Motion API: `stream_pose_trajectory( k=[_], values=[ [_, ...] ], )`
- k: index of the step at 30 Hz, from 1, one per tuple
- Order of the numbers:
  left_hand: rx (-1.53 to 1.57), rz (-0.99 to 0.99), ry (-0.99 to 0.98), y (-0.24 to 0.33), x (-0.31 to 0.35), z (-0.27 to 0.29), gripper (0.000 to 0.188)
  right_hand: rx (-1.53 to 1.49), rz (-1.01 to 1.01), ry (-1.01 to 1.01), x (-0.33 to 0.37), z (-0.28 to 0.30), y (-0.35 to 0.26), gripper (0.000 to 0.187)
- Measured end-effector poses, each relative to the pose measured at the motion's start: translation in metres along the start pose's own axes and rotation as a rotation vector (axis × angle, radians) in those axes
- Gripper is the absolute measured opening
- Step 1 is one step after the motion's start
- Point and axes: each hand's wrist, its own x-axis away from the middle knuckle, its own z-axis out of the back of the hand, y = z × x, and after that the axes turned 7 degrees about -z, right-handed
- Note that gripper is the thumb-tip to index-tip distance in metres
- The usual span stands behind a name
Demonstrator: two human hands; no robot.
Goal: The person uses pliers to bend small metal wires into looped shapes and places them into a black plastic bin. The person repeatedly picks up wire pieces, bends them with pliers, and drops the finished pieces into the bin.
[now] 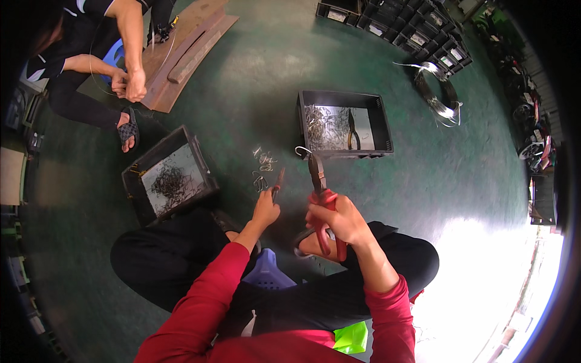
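Observation:
My right hand is closed round the red handles of large pliers, which point away from me. At the tip of their jaws sits a bent, hook-shaped piece of wire. To the left, my left hand grips a smaller pliers-like tool with a reddish-brown tip; most of its handle is hidden in the fingers. Just beyond that hand, several bent wire pieces lie on the green floor. Past the pliers stands a black crate holding wire pieces and another pair of pliers.
At the left, a second black crate contains a tangle of dark wire pieces. A co-worker's hands work with thin wire by a wooden board. Far right are a wire coil and stacked black crates.

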Motion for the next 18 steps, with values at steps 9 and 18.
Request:
stream_pose_trajectory(
  k=[9, 18],
  values=[
    [-0.106, -0.022, 0.025, 0.007, -0.007, 0.002, 0.061, 0.597, 0.144, 0.504, -0.009, -0.009, 0.014, 0.024],
    [0.370, -0.226, 0.381, 0.080, -0.017, 0.099, 0.024, 0.799, 0.423, 0.695, -0.012, -0.005, 0.017, 0.037]
  ],
)
